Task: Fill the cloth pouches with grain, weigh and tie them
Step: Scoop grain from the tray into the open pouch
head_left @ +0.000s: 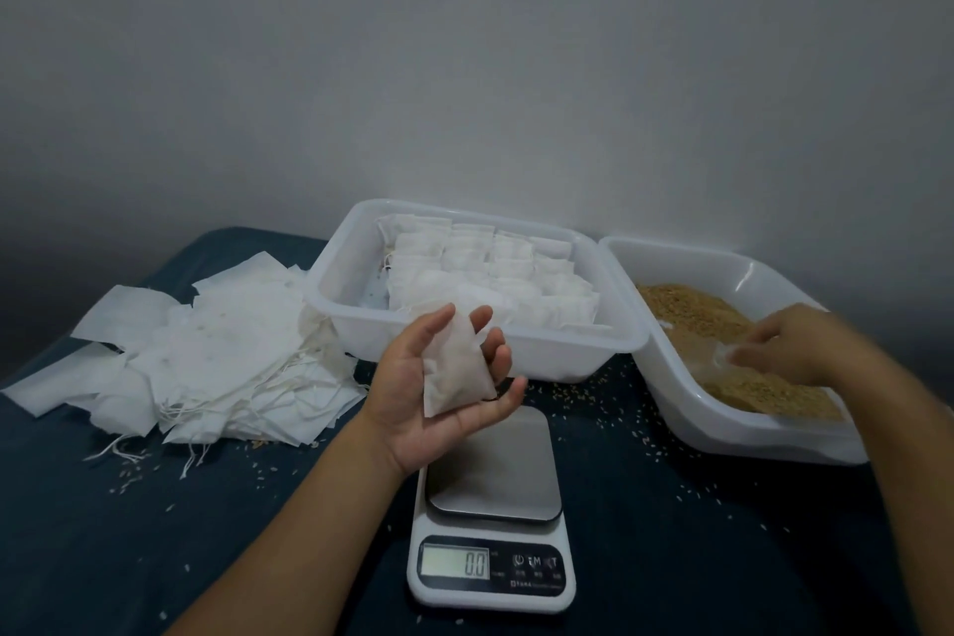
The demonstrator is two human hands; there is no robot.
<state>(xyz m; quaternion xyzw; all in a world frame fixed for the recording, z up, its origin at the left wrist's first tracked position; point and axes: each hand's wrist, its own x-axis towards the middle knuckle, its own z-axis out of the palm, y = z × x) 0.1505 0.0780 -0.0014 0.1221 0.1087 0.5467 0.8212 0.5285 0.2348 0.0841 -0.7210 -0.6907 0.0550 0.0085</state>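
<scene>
Pouch lies filled on the flat upturned left hand, above the scale, which reads 0.0. Right hand blurred over grain right of scale; grip unclear. Dark cloth underneath, scattered grains; grey wall behind.

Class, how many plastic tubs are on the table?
2. One tub sits behind the scale, packed with filled pouches; the other tub stands at its right, touching it, holding loose grain.
</scene>
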